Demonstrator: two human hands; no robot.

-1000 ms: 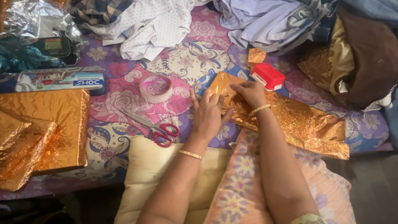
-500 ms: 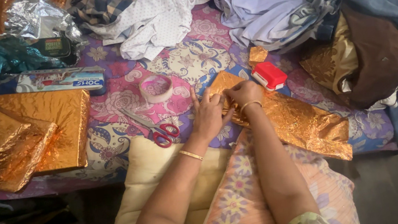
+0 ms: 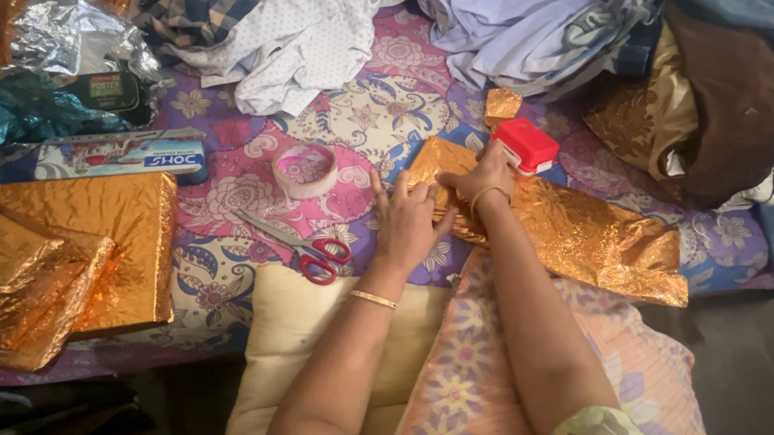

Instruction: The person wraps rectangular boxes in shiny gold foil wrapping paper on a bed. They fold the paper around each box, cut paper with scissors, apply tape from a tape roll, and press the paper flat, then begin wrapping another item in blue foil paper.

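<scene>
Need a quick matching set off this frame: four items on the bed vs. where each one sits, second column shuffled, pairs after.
1 scissors
2 tape roll
3 red box
4 copper foil sheet

A under both hands
B just beyond the right hand
C left of the left hand, red handles
D beyond the scissors, below the long pencil box

Pairs: 1-C, 2-D, 3-B, 4-A

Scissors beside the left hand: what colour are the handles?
Red handles, with plain metal blades, on the scissors lying just beside the left hand; the head view shows them clearly.

A home bedroom: floral bedsheet (image 3: 375,121), pillows (image 3: 312,325) and heaped clothes (image 3: 518,5).
</scene>
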